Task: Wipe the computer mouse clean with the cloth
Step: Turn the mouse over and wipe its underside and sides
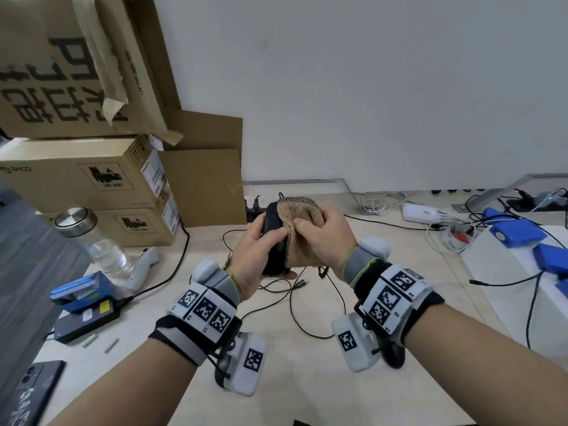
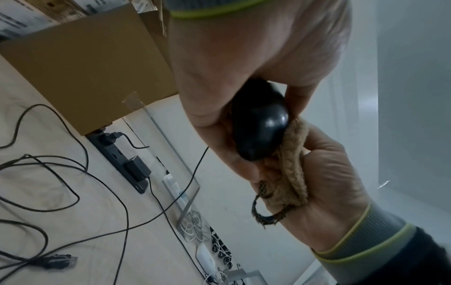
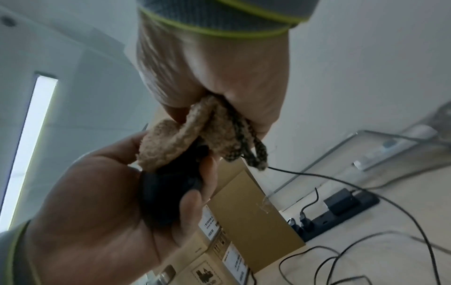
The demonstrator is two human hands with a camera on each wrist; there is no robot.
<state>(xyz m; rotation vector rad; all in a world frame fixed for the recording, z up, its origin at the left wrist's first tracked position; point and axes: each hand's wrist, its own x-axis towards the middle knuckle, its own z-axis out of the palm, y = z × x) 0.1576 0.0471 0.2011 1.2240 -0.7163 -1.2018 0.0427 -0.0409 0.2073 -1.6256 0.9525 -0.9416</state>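
Above the desk (image 1: pixel 307 395), your left hand (image 1: pixel 258 256) grips the black mouse (image 1: pixel 273 229) while your right hand (image 1: pixel 322 241), fingers bunched around the tan cloth (image 1: pixel 302 229), presses it against the mouse.

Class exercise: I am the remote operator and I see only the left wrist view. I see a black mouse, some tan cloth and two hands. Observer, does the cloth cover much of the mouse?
Observer: Yes. In the head view the tan cloth drapes over the right side of the computer mouse, held upright above the desk.
Operator: How does the left hand hold it?
Observer: The left hand grips its left side, thumb across the front.
Operator: And the right hand?
Observer: The right hand presses the cloth on with curled fingers.
Operator: Anything near my left elbow?
Observer: A glass jar with a metal lid.
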